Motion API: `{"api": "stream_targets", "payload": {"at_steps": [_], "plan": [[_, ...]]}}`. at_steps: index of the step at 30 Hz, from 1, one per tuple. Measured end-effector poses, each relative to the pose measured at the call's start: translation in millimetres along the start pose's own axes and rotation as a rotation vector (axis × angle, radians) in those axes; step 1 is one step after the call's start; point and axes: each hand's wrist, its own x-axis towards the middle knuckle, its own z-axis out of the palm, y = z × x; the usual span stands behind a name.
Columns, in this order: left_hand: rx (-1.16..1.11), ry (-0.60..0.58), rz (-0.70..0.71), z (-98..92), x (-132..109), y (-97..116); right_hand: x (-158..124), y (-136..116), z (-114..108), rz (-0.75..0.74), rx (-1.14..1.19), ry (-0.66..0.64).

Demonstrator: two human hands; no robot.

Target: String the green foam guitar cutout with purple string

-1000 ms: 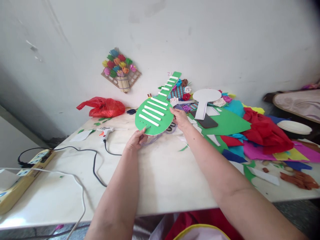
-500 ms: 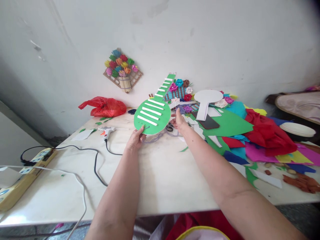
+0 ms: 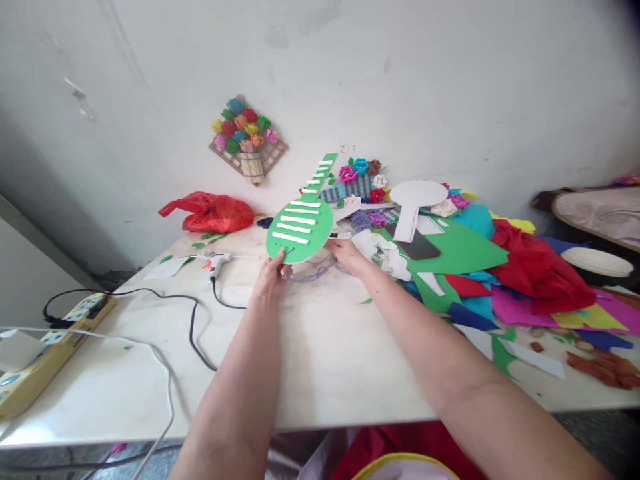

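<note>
My left hand (image 3: 271, 277) pinches the lower edge of a green paper guitar shape (image 3: 299, 229) with white strips glued across its round body and neck. It holds the shape tilted up above the white table (image 3: 320, 360). My right hand (image 3: 344, 254) is low on the table just right of the shape, its fingers closed on purple yarn (image 3: 313, 273) that lies looped under the shape. A pair of scissors sits partly hidden behind my right hand.
A glue gun (image 3: 216, 261) with black cord lies left of my hands. Further left are a power strip (image 3: 35, 363) and a red plastic bag (image 3: 213, 212). Coloured paper and fabric (image 3: 520, 273) pile up on the right, with a white cutout (image 3: 415, 200). A paper flower craft (image 3: 246, 143) hangs on the wall.
The green shape has tilted flatter and lower toward the left. My right hand let go of its right edge and dropped to the table onto the purple yarn.
</note>
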Motion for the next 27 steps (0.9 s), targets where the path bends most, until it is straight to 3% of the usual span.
{"api": "stream_targets", "payload": {"at_steps": [5, 12, 19, 27], "plan": [[-0.149, 0.007, -0.134, 2.8, -5, 7, -1, 1, 10, -0.033, 0.018, -0.052], [-0.265, -0.028, -0.128, 1.9, -6, 9, -12, -16, 14, 0.007, 0.1, -0.142], [-0.249, -0.046, -0.103, -0.8, -4, 7, -15, -19, 18, 0.051, 0.139, -0.091], [-0.223, -0.066, -0.161, -1.4, -5, 7, -11, -17, 23, -0.069, 0.082, -0.026]]}}
